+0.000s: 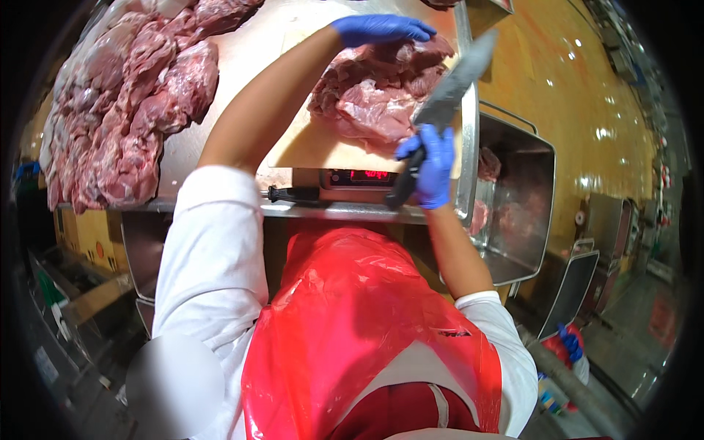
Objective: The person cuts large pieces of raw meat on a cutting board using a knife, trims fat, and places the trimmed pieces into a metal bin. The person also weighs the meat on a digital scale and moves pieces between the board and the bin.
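A large piece of raw pink meat (374, 103) lies on a pale cutting board (301, 147) in front of me. My left hand (381, 29), in a blue glove, rests at the far edge of this piece with its fingers stretched out flat. In my right hand (436, 165), also blue-gloved, is a knife (456, 82) with a broad blade and black handle. The blade points up and away to the right, over the right edge of the meat. Slight blur softens the blade.
A heap of raw meat (139, 103) covers the left of the steel table (242, 44). A scale with a lit red display (359, 178) and a black-handled tool (293, 193) sit by the near edge. Right of the table stands a metal bin (524, 220) with meat pieces.
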`<state>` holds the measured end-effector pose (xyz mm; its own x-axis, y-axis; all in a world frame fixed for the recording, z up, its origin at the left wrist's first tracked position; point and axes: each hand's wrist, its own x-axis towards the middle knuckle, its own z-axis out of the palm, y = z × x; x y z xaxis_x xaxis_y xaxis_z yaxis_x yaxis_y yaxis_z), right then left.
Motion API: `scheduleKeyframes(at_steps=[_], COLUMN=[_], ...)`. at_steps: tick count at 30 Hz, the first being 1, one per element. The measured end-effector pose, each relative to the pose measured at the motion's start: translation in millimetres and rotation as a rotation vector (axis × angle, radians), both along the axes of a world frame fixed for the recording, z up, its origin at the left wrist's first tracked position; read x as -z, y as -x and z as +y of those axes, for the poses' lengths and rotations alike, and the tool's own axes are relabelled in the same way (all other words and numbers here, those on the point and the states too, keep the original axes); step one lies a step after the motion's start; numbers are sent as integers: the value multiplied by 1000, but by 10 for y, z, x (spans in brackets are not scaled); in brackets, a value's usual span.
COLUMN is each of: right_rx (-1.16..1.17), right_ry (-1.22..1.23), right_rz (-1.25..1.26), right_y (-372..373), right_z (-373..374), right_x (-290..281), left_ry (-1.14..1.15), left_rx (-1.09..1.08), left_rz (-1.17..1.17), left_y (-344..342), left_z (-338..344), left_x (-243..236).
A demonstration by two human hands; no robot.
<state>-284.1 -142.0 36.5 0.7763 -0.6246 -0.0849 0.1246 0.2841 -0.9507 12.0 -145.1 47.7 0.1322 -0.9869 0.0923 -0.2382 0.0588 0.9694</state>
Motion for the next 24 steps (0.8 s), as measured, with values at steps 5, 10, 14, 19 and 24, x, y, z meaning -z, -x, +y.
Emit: scheduleKeyframes(at_steps=[5, 10, 14, 19, 24], right_rx=[8, -193, -102, -304, -379], right_ry=[276, 605, 888, 850, 218], right_rz=[-27, -87, -52, -26, 15], right_y=[-234, -651, -455, -580, -1000], right_z=[-1297, -1178, -887, -1343, -1656], right_x=[-221, 145, 143, -355, -56], left_ry=[153, 96, 176, 200, 192], left_rx=[-824, -1265, -1350, -1367, -1170], left_rz=[42, 609, 608, 559, 201], left_y=[1040, 1653, 1634, 1613, 1836], left_z=[1732, 2253, 2513, 2538, 1610], left_x=[-316, 97, 91, 201, 487])
